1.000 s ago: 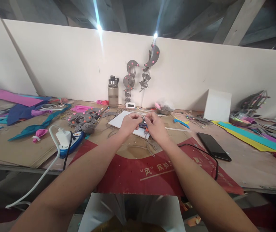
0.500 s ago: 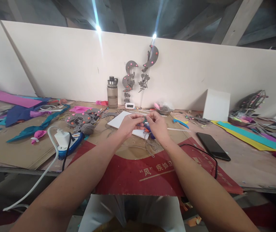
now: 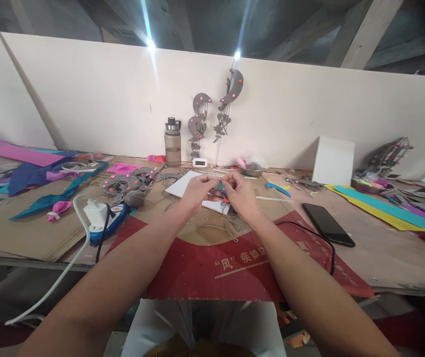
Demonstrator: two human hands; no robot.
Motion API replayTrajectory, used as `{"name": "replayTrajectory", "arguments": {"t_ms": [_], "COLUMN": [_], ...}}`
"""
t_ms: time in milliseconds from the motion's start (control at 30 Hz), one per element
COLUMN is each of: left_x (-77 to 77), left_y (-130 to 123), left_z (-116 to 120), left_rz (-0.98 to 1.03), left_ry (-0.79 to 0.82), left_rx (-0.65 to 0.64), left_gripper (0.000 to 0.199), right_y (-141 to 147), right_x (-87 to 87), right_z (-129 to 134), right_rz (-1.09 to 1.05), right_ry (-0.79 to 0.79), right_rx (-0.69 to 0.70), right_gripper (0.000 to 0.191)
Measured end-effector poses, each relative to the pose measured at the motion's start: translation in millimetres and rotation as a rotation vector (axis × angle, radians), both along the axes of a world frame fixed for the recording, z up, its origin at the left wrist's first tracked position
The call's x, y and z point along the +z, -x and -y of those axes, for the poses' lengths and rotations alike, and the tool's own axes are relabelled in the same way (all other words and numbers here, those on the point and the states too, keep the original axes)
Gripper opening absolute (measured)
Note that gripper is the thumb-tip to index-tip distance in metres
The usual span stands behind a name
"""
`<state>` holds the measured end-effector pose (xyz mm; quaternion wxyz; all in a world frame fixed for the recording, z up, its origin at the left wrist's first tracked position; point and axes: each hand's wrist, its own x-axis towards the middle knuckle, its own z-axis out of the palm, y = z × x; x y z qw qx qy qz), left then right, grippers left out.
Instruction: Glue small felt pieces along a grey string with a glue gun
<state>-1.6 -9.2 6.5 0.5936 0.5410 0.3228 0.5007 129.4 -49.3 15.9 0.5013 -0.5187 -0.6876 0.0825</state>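
Note:
My left hand (image 3: 199, 192) and my right hand (image 3: 239, 193) meet over the middle of the table, thumbs and forefingers pinched together. Between the fingertips is a small teal piece (image 3: 219, 186), held by both hands. Orange and dark blue bits hang just below it, partly hidden by the fingers, and their shape is too small to tell. A white board (image 3: 183, 184) lies flat beneath and behind my hands. Thin grey cords (image 3: 216, 228) lie on the cardboard nearer to me.
A bottle (image 3: 173, 144) and a small clock (image 3: 199, 162) stand by the wall. Left are a power strip (image 3: 114, 225), grey yarn pieces (image 3: 132, 191) and coloured cloth. Right are a phone (image 3: 327, 224), a blue-handled tool (image 3: 278, 189) and a bowl (image 3: 252, 171).
The fingers of both hands have shifted slightly around the teal piece. The orange bits below it show more, and the dark blue part shows less.

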Motion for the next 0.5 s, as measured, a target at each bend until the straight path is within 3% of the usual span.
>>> {"name": "replayTrajectory", "arguments": {"t_ms": [500], "left_x": [-1.2], "left_y": [0.5], "left_z": [0.5], "left_rz": [0.023], "left_ry": [0.018], "left_rx": [0.002], "left_gripper": [0.013], "right_y": [1.5], "right_x": [-4.5], "right_z": [-2.3], "right_rz": [-0.012], "right_ry": [0.011], "right_rx": [-0.016], "right_gripper": [0.015]}}
